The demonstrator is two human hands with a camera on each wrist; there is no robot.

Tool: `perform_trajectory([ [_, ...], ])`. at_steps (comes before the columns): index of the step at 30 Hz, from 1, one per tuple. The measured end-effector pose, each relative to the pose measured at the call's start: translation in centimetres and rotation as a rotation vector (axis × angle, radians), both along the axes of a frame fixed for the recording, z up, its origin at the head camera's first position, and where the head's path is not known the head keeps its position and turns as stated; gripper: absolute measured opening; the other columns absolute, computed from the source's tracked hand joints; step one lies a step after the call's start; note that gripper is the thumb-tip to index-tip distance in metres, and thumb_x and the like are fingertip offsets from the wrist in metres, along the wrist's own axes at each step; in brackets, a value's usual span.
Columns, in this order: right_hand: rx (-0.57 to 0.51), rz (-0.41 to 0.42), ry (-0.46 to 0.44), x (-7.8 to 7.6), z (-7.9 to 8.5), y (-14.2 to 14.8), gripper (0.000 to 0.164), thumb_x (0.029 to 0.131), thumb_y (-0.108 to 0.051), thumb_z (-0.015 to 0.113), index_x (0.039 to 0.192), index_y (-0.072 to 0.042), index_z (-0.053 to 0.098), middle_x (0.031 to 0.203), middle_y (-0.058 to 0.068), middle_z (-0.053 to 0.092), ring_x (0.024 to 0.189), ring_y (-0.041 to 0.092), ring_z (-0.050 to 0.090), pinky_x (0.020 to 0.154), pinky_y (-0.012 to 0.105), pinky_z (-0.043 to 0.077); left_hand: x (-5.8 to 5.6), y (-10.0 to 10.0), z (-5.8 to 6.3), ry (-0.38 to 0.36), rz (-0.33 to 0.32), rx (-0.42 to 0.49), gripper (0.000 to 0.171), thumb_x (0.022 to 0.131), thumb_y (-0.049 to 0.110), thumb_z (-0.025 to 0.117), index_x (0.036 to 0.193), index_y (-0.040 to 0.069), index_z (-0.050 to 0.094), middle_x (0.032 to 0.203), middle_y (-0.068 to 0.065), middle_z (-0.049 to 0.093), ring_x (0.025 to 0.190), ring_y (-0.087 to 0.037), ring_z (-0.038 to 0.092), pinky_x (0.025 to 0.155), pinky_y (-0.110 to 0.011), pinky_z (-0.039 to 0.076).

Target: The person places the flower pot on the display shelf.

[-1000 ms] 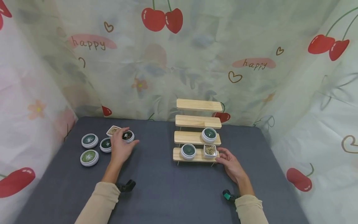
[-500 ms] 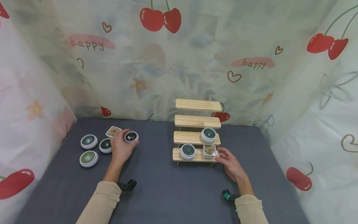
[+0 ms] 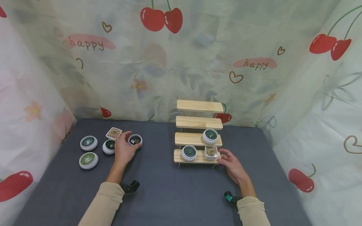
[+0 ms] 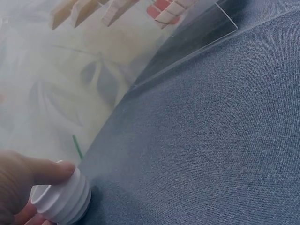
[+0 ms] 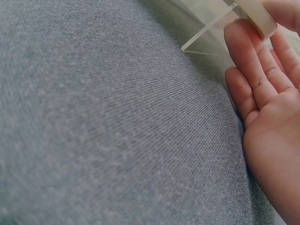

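Observation:
My left hand (image 3: pixel 125 149) holds a small white round pot (image 3: pixel 135 140) with dark contents between thumb and fingers. In the left wrist view the pot (image 4: pixel 65 199) shows ribbed sides, with the thumb against it. My right hand (image 3: pixel 232 164) pinches the right end of the lowest board of a four-step wooden display rack (image 3: pixel 198 122). In the right wrist view the thumb lies above that board end (image 5: pixel 258 18) and fingers lie beneath. On the lowest board stand a round pot (image 3: pixel 189 152) and a square pot (image 3: pixel 211 152); another round pot (image 3: pixel 210 135) stands one board higher.
Left of my left hand, a square pot (image 3: pixel 114 133), a dark green round pot (image 3: pixel 108 146), a grey-green one (image 3: pixel 89 143) and a light green one (image 3: pixel 88 160) stand on the dark grey cloth (image 3: pixel 175 194). A cherry-print curtain (image 3: pixel 181 69) surrounds the table.
My left hand has moved slightly to the right, taking the pot with dark contents away from the square pot. The right hand keeps its grip on the rack.

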State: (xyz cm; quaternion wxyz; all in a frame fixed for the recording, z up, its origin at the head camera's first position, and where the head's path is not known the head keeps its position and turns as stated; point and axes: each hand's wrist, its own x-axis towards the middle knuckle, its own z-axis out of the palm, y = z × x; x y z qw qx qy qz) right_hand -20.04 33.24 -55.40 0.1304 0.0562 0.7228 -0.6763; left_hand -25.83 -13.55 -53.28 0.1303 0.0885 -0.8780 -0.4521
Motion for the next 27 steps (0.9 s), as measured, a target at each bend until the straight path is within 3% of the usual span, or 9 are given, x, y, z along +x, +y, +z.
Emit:
perform_trajectory([
  [3, -0.003, -0.003, -0.002, 0.0, 0.0, 0.0, 0.063, 0.094, -0.019, 0.074, 0.145, -0.011, 0.04, 0.099, -0.009, 0.071, 0.097, 0.008, 0.066, 0.099, 0.019, 0.04, 0.1, -0.1, 0.1, -0.036, -0.004, -0.005, 0.072, 0.076, 0.016, 0.088, 0.139, 0.001, 0.057, 0.13, -0.024, 0.063, 0.123, -0.039, 0.058, 0.108, -0.053, 0.043],
  [8, -0.004, 0.004, -0.003, 0.0, 0.1, -0.1, 0.064, 0.094, -0.019, 0.074, 0.147, -0.01, 0.038, 0.098, -0.01, 0.071, 0.098, 0.008, 0.066, 0.102, 0.021, 0.038, 0.2, -0.2, 0.1, -0.06, 0.004, 0.001, 0.072, 0.079, 0.02, 0.087, 0.141, 0.003, 0.056, 0.134, -0.022, 0.063, 0.125, -0.038, 0.058, 0.107, -0.053, 0.045],
  [17, 0.006, -0.003, -0.014, 0.0, 0.1, 0.0, 0.064, 0.095, -0.018, 0.073, 0.147, -0.009, 0.038, 0.098, -0.01, 0.07, 0.098, 0.008, 0.066, 0.104, 0.024, 0.036, 0.3, -0.4, 0.4, -0.032, 0.002, 0.087, 0.07, 0.079, 0.024, 0.087, 0.139, 0.004, 0.058, 0.132, -0.02, 0.066, 0.119, -0.034, 0.062, 0.102, -0.048, 0.049],
  [22, 0.002, -0.008, -0.008, 0.0, 0.1, 0.0, 0.062, 0.094, -0.018, 0.074, 0.145, -0.01, 0.039, 0.096, -0.01, 0.071, 0.098, 0.008, 0.065, 0.106, 0.028, 0.032, 0.4, -0.4, 0.9, -0.02, 0.01, 0.076, 0.069, 0.08, 0.026, 0.086, 0.14, 0.005, 0.059, 0.132, -0.02, 0.066, 0.117, -0.034, 0.064, 0.1, -0.047, 0.05],
  [27, 0.0, -0.002, 0.005, 0.0, 0.0, 0.0, 0.063, 0.094, -0.019, 0.074, 0.146, -0.011, 0.04, 0.098, -0.01, 0.071, 0.097, 0.007, 0.066, 0.102, 0.022, 0.039, 0.2, -0.2, 1.7, -0.003, 0.001, 0.076, 0.067, 0.081, 0.029, 0.085, 0.139, 0.006, 0.061, 0.13, -0.019, 0.062, 0.115, -0.034, 0.06, 0.097, -0.045, 0.048],
])
